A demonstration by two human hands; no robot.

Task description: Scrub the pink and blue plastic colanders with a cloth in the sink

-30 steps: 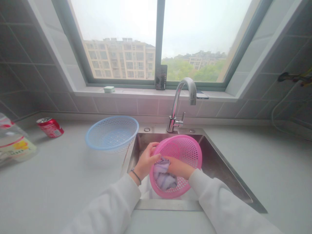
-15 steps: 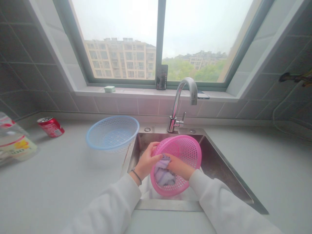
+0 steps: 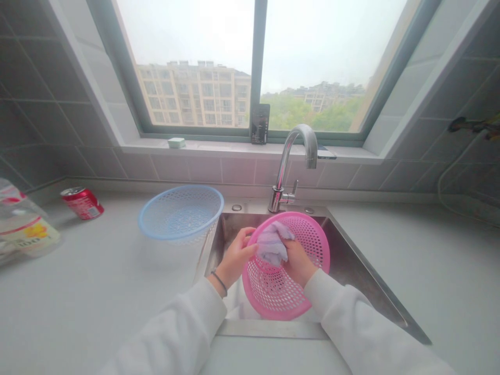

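Tilted over the sink [image 3: 351, 276], a pink plastic colander [image 3: 269, 289] shows its perforated inside toward me. My left hand [image 3: 237, 259] grips its left rim, thumb inside and fingers behind the wall. In my right hand [image 3: 299, 263] is a bunched pale lilac cloth [image 3: 272, 244], pressed against the inner wall near the upper left. The right fingers are closed on the cloth and partly hidden by it. Behind the colander stands the chrome faucet [image 3: 295, 161], with no water seen running from it.
A light blue perforated basket [image 3: 182, 229] sits on the counter left of the sink. Farther left are a red can [image 3: 83, 203] and a clear plastic package [image 3: 27, 224]. A pale green block [image 3: 176, 142] and a dark phone-like slab [image 3: 260, 124] rest on the windowsill.
The cloth and my right hand have moved up along the colander's inside. The colander has turned a little, facing me more openly. My left hand keeps its place on the rim.
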